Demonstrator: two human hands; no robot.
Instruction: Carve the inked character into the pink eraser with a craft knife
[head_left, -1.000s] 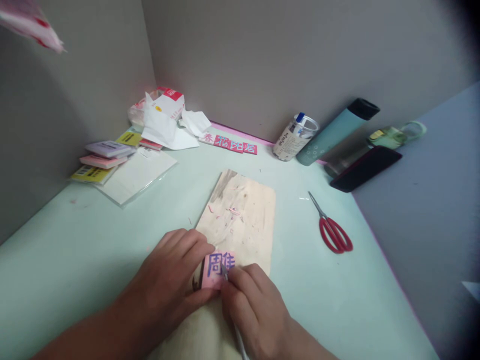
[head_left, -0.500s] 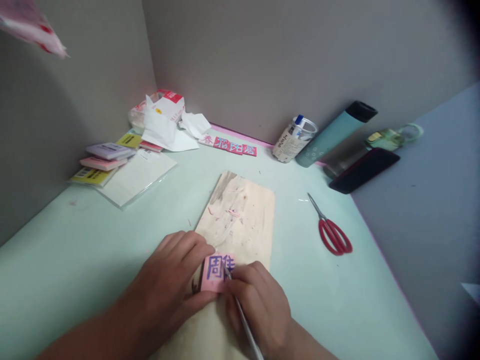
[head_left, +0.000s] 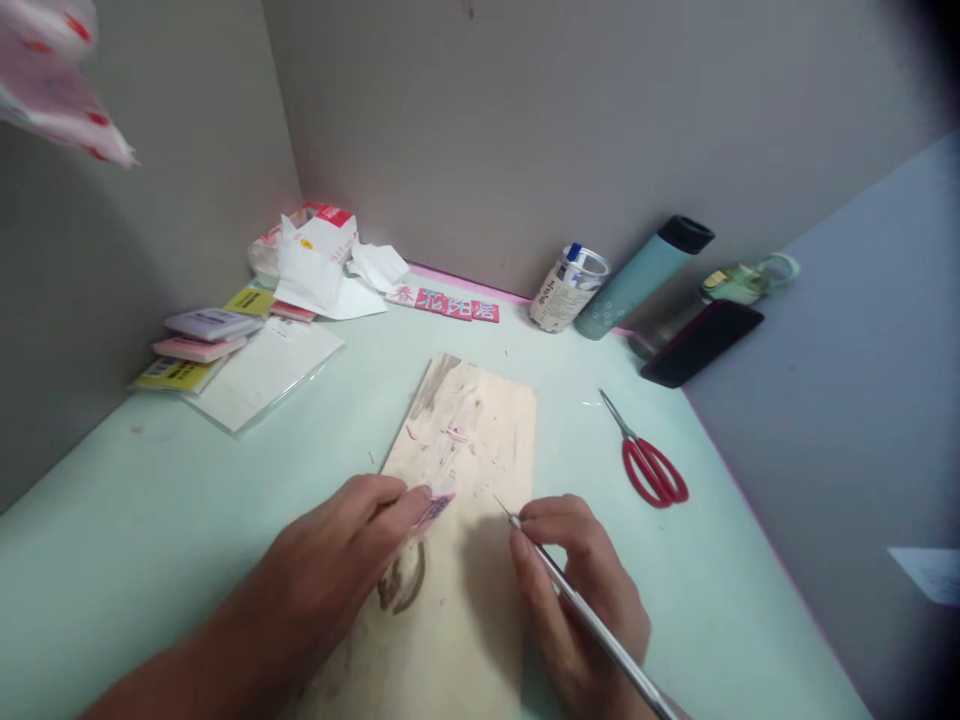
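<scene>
My left hand (head_left: pixel 352 545) is closed on a small pink rubber block (head_left: pixel 436 508) with a purple character drawn on it. The block is turned and tilted above the wooden board (head_left: pixel 487 440), and the fingers hide most of it. A silver craft knife (head_left: pixel 592 620) with a thin pointed blade is pinched in my right hand (head_left: pixel 585 590). Its tip points up and left over the board, apart from the block. Pink shavings (head_left: pixel 456 434) lie on the board's far half, and a dark ring-like mark shows near my left hand.
Red-handled scissors (head_left: pixel 652 468) lie right of the board. A can (head_left: pixel 559 300), a teal bottle (head_left: pixel 637 280), a green-lidded bottle (head_left: pixel 739 280) and a black phone (head_left: pixel 701 345) stand behind. Carved blocks (head_left: pixel 446 303), tissues (head_left: pixel 311 275) and packaged blocks (head_left: pixel 214 323) sit at the back left.
The knife has lifted off the block and moved right with my right hand. My left hand has turned and tilted the block, so its character is now mostly hidden. The view has shifted slightly.
</scene>
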